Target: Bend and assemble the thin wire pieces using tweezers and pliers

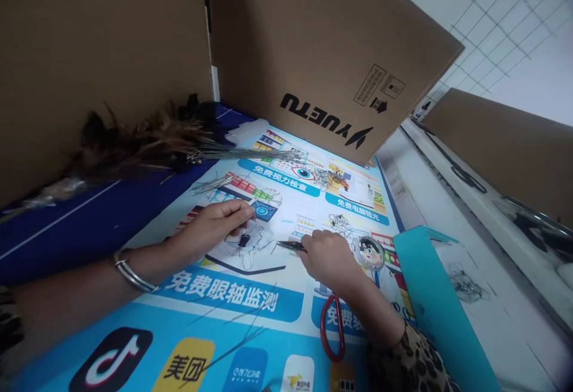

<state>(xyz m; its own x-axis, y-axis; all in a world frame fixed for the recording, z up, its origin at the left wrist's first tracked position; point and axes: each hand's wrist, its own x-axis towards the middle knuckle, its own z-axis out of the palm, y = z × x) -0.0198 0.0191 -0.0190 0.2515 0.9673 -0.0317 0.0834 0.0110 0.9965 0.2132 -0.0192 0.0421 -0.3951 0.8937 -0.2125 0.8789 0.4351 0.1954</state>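
Left hand (230, 218) pinches wire piece (244, 240) mid-frame; right hand (329, 258), apart from it, clamped on pliers (292, 245), tips pointing left. Feathers (147, 138) upper left, box (322, 40) top centre.

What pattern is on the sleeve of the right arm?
The right sleeve has dark leopard-like spots on tan, best seen in the head view.

Dim, cool light, palest at upper right; cardboard (102, 34) in shadow at left, frame edges stretched.
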